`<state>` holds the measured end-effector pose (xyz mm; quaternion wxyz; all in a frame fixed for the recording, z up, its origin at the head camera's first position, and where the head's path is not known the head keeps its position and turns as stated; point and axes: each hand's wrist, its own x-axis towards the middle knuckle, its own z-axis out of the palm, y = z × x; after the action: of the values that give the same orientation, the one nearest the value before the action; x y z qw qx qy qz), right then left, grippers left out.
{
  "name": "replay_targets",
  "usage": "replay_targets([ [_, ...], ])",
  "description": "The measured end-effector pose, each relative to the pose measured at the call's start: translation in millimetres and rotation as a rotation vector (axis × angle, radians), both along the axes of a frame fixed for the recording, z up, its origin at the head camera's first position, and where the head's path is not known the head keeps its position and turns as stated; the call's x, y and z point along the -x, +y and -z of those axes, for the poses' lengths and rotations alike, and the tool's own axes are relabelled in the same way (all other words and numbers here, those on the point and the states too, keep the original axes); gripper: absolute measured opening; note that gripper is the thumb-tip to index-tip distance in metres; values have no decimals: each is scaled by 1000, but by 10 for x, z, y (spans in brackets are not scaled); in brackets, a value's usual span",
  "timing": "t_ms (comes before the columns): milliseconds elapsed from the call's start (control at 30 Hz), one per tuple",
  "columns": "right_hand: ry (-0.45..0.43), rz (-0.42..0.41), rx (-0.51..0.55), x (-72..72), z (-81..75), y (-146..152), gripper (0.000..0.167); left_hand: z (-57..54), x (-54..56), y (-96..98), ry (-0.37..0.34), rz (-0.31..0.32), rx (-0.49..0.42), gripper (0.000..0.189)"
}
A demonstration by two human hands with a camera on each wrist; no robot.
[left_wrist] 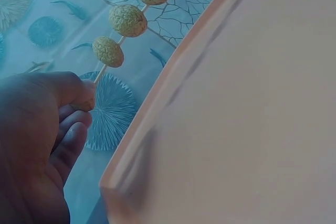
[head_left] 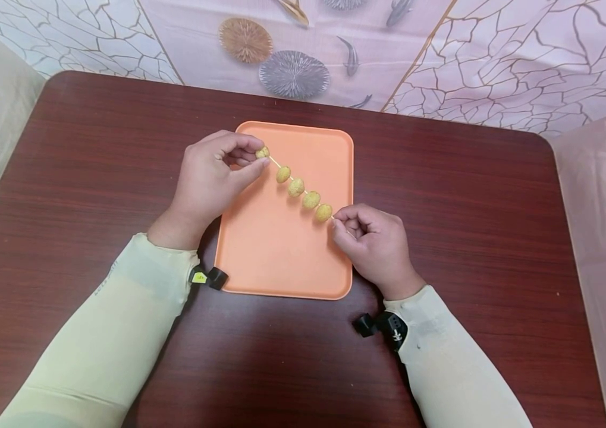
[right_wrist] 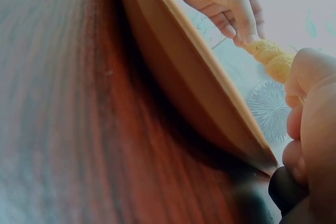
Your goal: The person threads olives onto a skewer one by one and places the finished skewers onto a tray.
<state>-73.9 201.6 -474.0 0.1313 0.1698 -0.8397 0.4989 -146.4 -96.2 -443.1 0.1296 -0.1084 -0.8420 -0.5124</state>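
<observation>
A thin wooden skewer [head_left: 275,161] slants over an orange tray, threaded with several round, wrinkled yellow-brown balls [head_left: 296,188]. At its upper left end, my left hand [head_left: 216,172] pinches the outermost ball [head_left: 262,153] between thumb and fingertips. My right hand [head_left: 374,241] pinches the skewer's lower right end between thumb and index finger, just past the last ball [head_left: 323,213]. In the left wrist view the balls [left_wrist: 128,20] stand apart along the stick, with bare skewer between them. From the right wrist, the balls [right_wrist: 273,59] overlap in a row between both hands.
The orange tray [head_left: 281,255] with a raised rim lies on a dark reddish-brown wooden table [head_left: 468,238]. Behind the table hangs a patterned cloth [head_left: 303,35]. Pale cloth drapes at both sides. Black cameras [head_left: 217,277] are strapped to both sleeved wrists.
</observation>
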Motion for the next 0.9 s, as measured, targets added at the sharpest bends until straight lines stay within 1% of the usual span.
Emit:
replay_targets([
  [233,3,2,-6,-2,-2,-2,5,-7,-16,14,4,16,25,20],
  [533,8,-4,-5,8,-4,2,5,-23,-26,47,-4,34,20,21],
  [733,9,-2,-5,5,2,0,7,-23,-28,68,4,36,42,21],
  [900,10,-1,-8,2,3,-1,8,-11,-29,75,16,48,32,21],
])
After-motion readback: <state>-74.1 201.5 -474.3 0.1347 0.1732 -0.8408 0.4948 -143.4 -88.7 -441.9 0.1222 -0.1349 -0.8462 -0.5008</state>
